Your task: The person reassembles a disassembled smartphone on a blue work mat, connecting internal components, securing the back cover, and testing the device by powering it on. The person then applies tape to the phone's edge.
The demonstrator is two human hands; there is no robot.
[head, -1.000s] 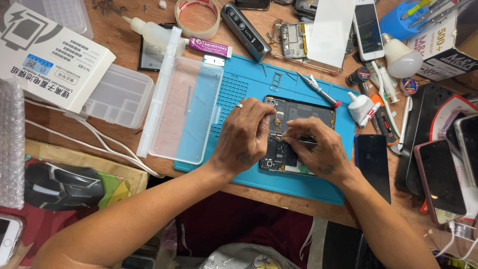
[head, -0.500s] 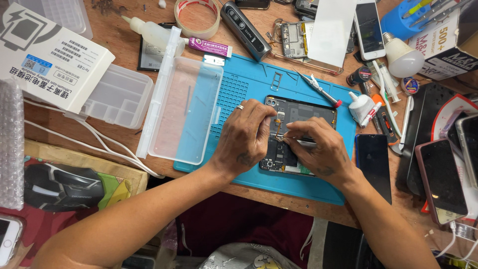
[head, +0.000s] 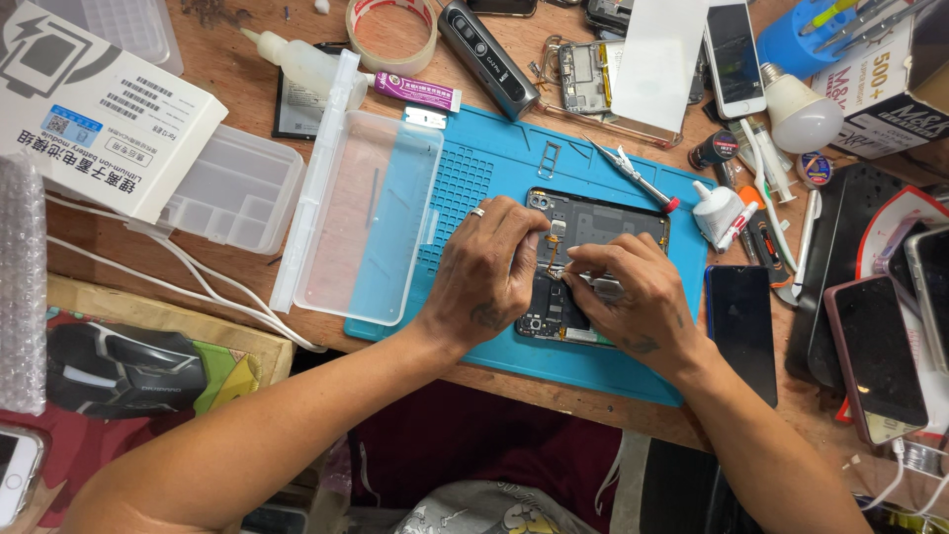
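Note:
An opened black phone [head: 603,222] lies back-up on a blue work mat [head: 494,158], its boards and cables bared. My left hand [head: 489,272], with a ring on one finger, rests on the phone's left half, fingertips pinching at a small part near the middle. My right hand [head: 633,302] covers the lower right half and grips a thin metal tool [head: 593,284] whose tip points left to where the fingertips meet.
A clear plastic lid [head: 361,213] overlaps the mat's left side. Tweezers [head: 633,176], a glue tube [head: 717,213], a light bulb [head: 801,114], a tape roll [head: 390,35], several phones [head: 875,356] and a white box [head: 94,114] crowd the wooden desk.
Both hands stay on the phone. The fingers of both hands have shifted slightly over the middle of the board.

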